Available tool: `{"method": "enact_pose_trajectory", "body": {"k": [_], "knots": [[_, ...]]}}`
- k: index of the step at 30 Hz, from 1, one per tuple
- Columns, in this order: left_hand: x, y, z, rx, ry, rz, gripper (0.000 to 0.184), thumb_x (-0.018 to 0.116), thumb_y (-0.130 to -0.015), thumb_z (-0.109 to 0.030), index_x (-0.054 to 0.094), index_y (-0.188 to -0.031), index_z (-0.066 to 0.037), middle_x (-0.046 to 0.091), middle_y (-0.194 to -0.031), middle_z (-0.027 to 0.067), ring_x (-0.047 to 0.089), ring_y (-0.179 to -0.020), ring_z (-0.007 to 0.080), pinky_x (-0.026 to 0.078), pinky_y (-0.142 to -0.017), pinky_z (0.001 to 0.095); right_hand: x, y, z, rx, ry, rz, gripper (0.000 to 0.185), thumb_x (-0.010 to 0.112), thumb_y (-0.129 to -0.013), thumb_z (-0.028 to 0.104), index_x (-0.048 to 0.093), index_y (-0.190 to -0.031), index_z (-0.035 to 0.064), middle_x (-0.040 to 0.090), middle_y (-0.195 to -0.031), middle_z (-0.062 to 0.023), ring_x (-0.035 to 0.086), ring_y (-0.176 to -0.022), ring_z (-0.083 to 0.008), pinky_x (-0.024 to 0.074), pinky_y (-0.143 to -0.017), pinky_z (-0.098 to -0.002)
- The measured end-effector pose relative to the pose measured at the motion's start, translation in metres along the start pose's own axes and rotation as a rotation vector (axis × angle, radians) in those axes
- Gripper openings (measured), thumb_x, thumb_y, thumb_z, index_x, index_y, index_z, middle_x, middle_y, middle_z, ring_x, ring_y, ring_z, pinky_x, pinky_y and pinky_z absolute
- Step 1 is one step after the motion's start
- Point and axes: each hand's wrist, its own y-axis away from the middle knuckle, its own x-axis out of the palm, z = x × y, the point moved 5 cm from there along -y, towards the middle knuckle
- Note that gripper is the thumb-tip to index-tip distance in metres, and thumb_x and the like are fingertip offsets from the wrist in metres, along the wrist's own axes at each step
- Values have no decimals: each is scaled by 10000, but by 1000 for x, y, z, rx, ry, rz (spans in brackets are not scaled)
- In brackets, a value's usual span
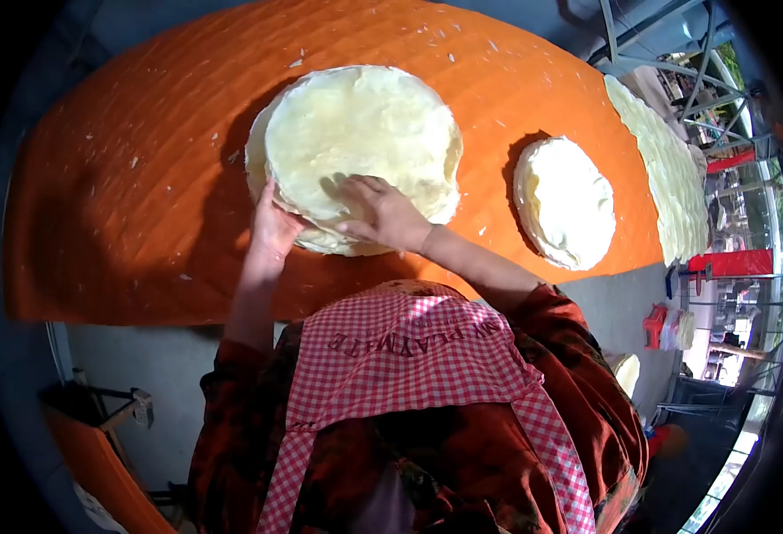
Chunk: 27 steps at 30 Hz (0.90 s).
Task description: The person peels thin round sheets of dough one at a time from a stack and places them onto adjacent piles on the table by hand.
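Note:
A stack of thin, round, pale-yellow sheets (365, 125) with uneven edges lies in front of me on the orange-covered table (160, 178); I cannot tell what they are made of. My left hand (276, 224) grips the near left edge of the stack, its thumb up along the rim and its other fingertips partly hidden. Flat on the top sheet, near its front, rests my right hand (387, 214), fingers apart and holding nothing. The top sheet sits a little to the right of those below, whose edges show at the left.
To the right stands a smaller stack of round pale sheets (566, 205). Beyond it, pale overlapping sheets (663, 169) cover the table's right end. Small white flakes dot the orange cover. A red stool (654, 326) stands on the floor at right, and metal framework (676, 53) rises behind.

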Motion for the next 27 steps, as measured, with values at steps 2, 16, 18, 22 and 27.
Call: {"method": "enact_pose_trajectory", "body": {"k": [2, 16, 18, 22, 27], "knots": [[-5, 2, 3, 6, -14, 9, 572, 408, -950, -476, 389, -1354, -71, 479, -1341, 113, 453, -1228, 278, 350, -1027, 477, 12, -7, 6, -44, 92, -6, 711, 608, -817, 519, 443, -1317, 42, 464, -1325, -187, 422, -1224, -382, 370, -1027, -419], [-13, -8, 5, 110, -199, 147, 376, 528, -877, -79, 489, -1249, -36, 586, -1164, 89, 575, -1063, 220, 539, -779, 402, 13, -24, 21, 92, 93, 174, 702, 623, -804, 376, 363, -1338, 1, 503, -1248, -253, 529, -1110, -383, 440, -939, -413], [-16, -3, 6, 96, -206, 60, 388, 551, -875, -84, 486, -1254, -38, 577, -1172, 89, 577, -1052, 223, 536, -785, 417, 7, -26, 18, 150, 1, 228, 690, 632, -798, 345, 365, -1336, 6, 501, -1243, -262, 534, -1097, -392, 445, -934, -411], [7, 11, 0, 91, -172, 12, 394, 615, -846, -52, 498, -1219, -11, 583, -1141, 89, 570, -1039, 215, 512, -819, 383, 11, -23, 14, 81, 65, 119, 707, 661, -773, 269, 359, -1349, -7, 526, -1212, -240, 572, -1035, -367, 485, -871, -393], [-4, -1, 5, 179, -219, -29, 416, 606, -866, -66, 477, -1257, -13, 560, -1186, 91, 540, -1083, 197, 447, -923, 319, 32, -19, 32, 25, 402, -123, 665, 640, -752, 251, 392, -1308, -18, 561, -1106, -210, 608, -956, -318, 537, -717, -355]]}}
